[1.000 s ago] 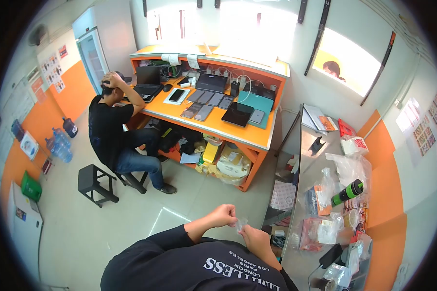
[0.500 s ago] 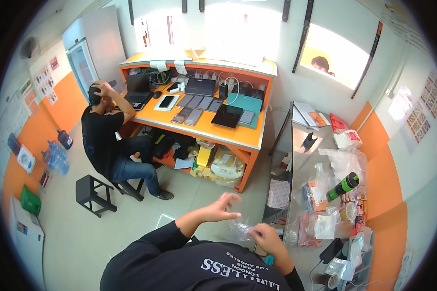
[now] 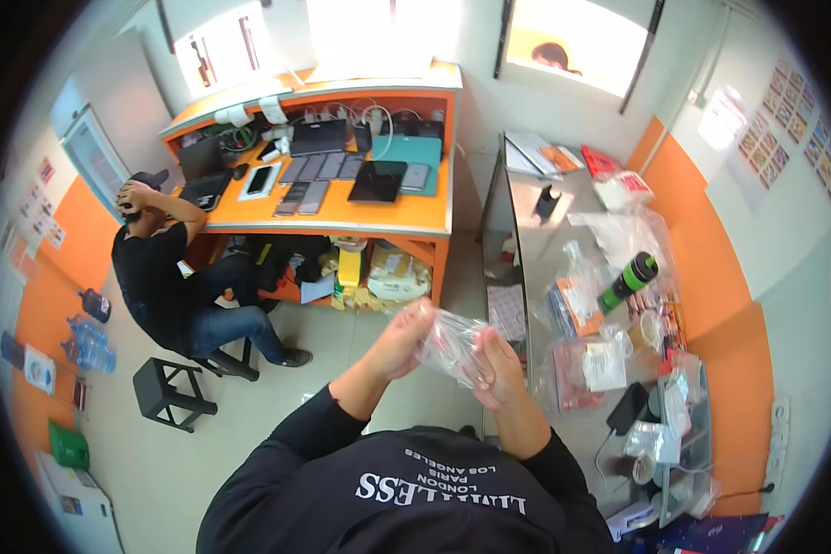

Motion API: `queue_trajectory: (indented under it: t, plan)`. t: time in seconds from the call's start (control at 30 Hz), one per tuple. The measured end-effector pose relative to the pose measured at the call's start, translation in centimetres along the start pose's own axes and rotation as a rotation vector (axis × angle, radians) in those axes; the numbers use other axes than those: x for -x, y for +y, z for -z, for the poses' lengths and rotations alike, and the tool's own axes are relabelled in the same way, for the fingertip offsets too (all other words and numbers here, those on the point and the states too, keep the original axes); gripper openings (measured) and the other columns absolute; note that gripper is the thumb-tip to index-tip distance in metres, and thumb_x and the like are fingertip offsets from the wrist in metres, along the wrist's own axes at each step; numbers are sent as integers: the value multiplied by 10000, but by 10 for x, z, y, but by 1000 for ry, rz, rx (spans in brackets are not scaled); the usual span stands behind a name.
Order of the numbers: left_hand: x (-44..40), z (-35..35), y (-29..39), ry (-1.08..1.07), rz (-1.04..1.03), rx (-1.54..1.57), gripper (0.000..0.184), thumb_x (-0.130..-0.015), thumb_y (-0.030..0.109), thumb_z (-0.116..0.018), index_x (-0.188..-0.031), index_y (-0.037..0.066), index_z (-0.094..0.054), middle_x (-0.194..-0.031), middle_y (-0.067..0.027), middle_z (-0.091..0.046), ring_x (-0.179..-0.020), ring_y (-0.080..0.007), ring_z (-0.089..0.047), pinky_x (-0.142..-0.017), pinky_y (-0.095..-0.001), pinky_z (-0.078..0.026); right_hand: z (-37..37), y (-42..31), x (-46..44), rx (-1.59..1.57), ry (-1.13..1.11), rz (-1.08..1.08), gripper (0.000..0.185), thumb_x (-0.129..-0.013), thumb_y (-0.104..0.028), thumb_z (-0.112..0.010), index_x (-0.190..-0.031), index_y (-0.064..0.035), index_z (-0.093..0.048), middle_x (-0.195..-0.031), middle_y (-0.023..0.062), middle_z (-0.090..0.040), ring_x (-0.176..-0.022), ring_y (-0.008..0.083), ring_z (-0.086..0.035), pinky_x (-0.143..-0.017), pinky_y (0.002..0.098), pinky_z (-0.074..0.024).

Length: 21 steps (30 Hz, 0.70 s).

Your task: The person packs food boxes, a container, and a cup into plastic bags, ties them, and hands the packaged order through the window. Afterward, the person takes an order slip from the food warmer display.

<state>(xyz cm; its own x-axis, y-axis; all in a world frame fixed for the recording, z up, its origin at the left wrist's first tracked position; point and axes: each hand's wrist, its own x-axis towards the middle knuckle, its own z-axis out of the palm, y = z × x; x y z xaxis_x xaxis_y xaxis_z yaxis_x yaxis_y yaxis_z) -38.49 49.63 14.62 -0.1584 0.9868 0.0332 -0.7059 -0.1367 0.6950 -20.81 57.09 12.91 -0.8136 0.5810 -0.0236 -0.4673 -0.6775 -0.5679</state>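
Observation:
A clear, crinkled plastic bag (image 3: pixel 452 345) stretches between my two hands, in front of my chest and above the floor. My left hand (image 3: pixel 403 342) grips its left end with the fingers closed. At the other end, my right hand (image 3: pixel 500 369) is closed on the plastic, thumb side up. Whether anything lies inside the bag I cannot make out. To the right of my right hand stands the metal side table (image 3: pixel 535 245), with plastic-wrapped packages (image 3: pixel 577 377) near its edge.
A person (image 3: pixel 152 277) sits on a stool at the orange workbench (image 3: pixel 342 214), which carries several phones, a tablet (image 3: pixel 377 182) and laptops. On the side table lie a green-black bottle (image 3: pixel 629 281) and a black adapter (image 3: pixel 627 408). A black stool (image 3: pixel 168 388) stands on the floor.
My left hand, open and apart from the bag before, has closed on it. Both hands have risen, and the bag is now pulled out between them. My view has swung to the right.

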Motion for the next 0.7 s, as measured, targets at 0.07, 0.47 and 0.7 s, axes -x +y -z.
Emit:
queue_trajectory:
  t: [0.07, 0.47, 0.7]
  plan:
    - [-8, 2, 5, 14, 10, 6, 225, -1020, 320, -559, -907, 127, -535, -795, 38, -579, -664, -48, -539, -662, -230, -476, -1, -6, -1, 117, -105, -79, 364, -1028, -373, -513, -1023, -19, -599, -547, -15, -479, -455, 51, -424, -520, 213, -393]
    - [-11, 14, 0, -282, 218, -245, 314, -1024, 364, -533, -984, 65, -620, -751, 20, -591, -666, -64, -528, -601, -234, -425, -2, -11, 33, 217, -39, -36, 343, -1005, -364, -562, -1021, -35, -656, -679, 13, -605, -513, 75, -512, -495, 217, -384]
    - [-9, -39, -52, -80, 556, 52, 354, -1016, 397, -534, -1006, 57, -634, -868, -9, -644, -762, -95, -572, -668, -248, -446, 18, -51, 85, 381, 259, 345, 219, -972, -242, -645, -993, -23, -645, -679, -31, -562, -546, 50, -491, -496, 217, -372]
